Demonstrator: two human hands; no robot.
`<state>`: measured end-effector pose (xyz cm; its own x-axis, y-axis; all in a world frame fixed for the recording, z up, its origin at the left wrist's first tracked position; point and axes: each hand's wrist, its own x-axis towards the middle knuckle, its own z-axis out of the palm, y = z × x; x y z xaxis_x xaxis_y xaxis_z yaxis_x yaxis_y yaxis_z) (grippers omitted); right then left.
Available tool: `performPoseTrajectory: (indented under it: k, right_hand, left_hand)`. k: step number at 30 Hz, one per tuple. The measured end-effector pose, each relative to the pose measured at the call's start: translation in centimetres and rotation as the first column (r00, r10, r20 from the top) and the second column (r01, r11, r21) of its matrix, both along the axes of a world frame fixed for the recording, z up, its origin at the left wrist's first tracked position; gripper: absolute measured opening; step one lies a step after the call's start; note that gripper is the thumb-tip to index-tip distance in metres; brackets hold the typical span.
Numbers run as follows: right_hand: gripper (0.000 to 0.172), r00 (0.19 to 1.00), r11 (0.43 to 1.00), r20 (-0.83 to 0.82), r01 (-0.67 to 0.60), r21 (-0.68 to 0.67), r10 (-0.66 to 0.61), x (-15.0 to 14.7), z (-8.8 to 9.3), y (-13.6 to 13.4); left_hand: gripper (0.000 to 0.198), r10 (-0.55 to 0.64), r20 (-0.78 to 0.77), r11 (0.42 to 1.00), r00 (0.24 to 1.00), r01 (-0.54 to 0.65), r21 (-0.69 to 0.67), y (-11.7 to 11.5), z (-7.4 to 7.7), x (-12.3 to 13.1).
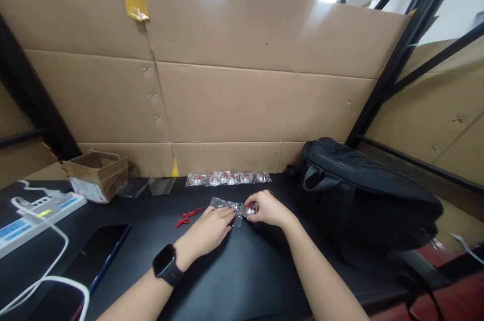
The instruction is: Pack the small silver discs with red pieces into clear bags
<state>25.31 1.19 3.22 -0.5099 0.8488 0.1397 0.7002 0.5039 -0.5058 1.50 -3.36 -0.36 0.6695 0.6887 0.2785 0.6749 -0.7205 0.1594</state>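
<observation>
My left hand (212, 228) lies on a small clear plastic bag (219, 202), its fingers stretched out flat over the crinkled film. Between the thumb and fingers of my right hand (269, 208) is a small round shiny disc (250, 208) with a red piece on it, at the bag's right end. Whether the disc is partly inside the film I cannot tell. Left of my left hand lie red knotted cords (188, 217). Behind both hands a row of several bagged round silvery pieces with red parts (229, 178) lies along the cardboard wall.
A small open cardboard box (96, 176) and flat clear bags (161, 186) stand at the back left. A white power strip (41, 221) with cables and a dark tablet (91, 260) are on the left. A black backpack (363, 205) takes up the right side.
</observation>
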Motion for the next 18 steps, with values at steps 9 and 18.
performPoseTrajectory:
  k: [9, 18]
  right_hand:
    - [0.032, 0.995, 0.997, -0.089, 0.044, -0.058, -0.049, -0.7, -2.1, 1.0]
    - [0.018, 0.97, 0.983, -0.226, -0.119, -0.141, 0.086, -0.7, -1.6, 0.4]
  left_hand:
    - [0.042, -0.038, 0.019, 0.999, 0.999, 0.039, -0.014, -0.3, 0.6, -0.4]
    - [0.048, -0.069, 0.066, 0.995, 0.995, 0.073, -0.065, 0.4, 0.0, -0.9]
